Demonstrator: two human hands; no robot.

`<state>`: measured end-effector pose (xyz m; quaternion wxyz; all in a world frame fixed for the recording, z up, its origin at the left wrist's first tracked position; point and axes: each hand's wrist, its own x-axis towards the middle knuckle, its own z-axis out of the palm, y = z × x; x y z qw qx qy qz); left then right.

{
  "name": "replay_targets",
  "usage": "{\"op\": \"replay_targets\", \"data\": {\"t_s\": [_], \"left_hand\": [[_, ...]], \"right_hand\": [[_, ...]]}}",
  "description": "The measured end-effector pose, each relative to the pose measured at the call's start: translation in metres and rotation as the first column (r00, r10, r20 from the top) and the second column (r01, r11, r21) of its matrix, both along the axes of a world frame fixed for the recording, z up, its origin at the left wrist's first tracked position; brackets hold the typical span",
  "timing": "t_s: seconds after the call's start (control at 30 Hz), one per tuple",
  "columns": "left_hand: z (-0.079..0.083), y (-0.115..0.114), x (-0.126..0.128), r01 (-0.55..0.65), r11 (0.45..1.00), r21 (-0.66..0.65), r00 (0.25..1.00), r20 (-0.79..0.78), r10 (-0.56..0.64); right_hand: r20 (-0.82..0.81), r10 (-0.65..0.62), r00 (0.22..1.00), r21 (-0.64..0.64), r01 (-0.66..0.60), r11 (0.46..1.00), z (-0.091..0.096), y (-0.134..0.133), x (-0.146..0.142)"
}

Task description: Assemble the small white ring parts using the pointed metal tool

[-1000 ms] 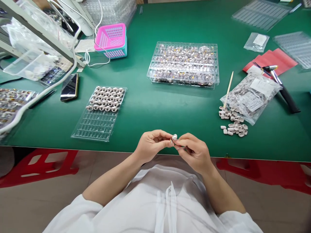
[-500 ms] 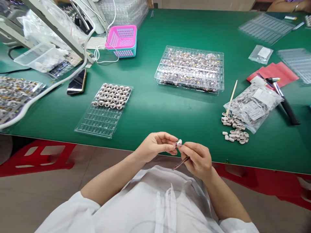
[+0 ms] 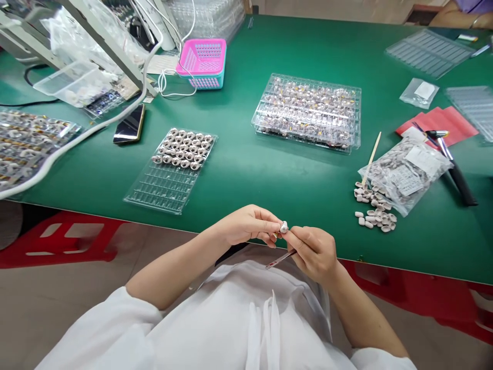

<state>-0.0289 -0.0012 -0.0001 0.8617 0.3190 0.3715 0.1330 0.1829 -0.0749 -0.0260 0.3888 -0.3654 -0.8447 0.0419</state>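
Observation:
My left hand (image 3: 246,226) and my right hand (image 3: 314,252) meet at the table's front edge, both pinching one small white oval part (image 3: 284,226). My right hand also holds a thin dark tweezer-like tool (image 3: 279,259) that points down-left. A clear tray (image 3: 173,169) lies to the left, its far rows filled with the same parts. A heap of loose white parts (image 3: 373,208) lies to the right, beside an open plastic bag of parts (image 3: 404,169).
A stack of filled clear trays (image 3: 308,110) sits at table centre. Behind are a pink basket (image 3: 202,61), a phone (image 3: 130,125), a wooden stick (image 3: 372,151), a black pen-like tool (image 3: 454,167) and red sheets (image 3: 442,118). Red stools (image 3: 69,241) stand below the table.
My hands stay together on the part at the table edge. The tool in my right hand has swung down into view. The camera has tilted, shifting the table right and down.

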Motion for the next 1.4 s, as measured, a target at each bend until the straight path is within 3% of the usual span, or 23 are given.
{"op": "replay_targets", "data": {"t_s": [0.3,0.43,0.53,0.63,0.73,0.83,1.1,1.23,1.4], "left_hand": [[0.0,-0.005,0.007,-0.029,0.999,0.018,0.999,-0.042,0.03],[0.001,-0.004,0.01,-0.064,0.997,0.053,0.997,-0.044,0.066],[0.006,-0.005,0.011,-0.135,0.985,0.109,0.991,0.0,0.135],[0.012,-0.007,0.013,-0.205,0.964,0.171,0.979,0.036,0.202],[0.016,-0.01,0.014,-0.244,0.948,0.206,0.969,0.03,0.243],[0.015,-0.013,0.015,-0.278,0.93,0.241,0.959,0.019,0.281],[0.011,-0.02,0.02,-0.355,0.843,0.405,0.923,0.01,0.384],[0.012,-0.022,0.021,-0.365,0.81,0.459,0.912,0.003,0.409],[0.01,-0.024,0.02,-0.363,0.787,0.499,0.902,-0.023,0.431]], "right_hand": [[0.05,0.073,0.996,0.003,-0.073,0.997,0.007,0.007,0.009],[-0.075,0.078,0.994,-0.098,-0.085,0.992,0.006,0.004,0.007],[-0.32,-0.045,0.946,-0.246,-0.037,0.969,0.007,-0.003,0.005],[-0.511,-0.296,0.807,-0.415,0.07,0.907,0.005,-0.007,0.004],[-0.562,-0.429,0.707,-0.472,0.152,0.869,0.0,-0.006,0.005],[-0.538,-0.467,0.701,-0.476,0.204,0.855,-0.005,-0.006,0.009],[-0.692,-0.379,0.614,-0.469,0.017,0.883,-0.002,-0.016,0.013],[-0.726,-0.323,0.607,-0.468,-0.092,0.879,0.007,-0.019,0.004],[-0.733,-0.297,0.612,-0.46,-0.126,0.879,0.009,-0.021,-0.006]]}}
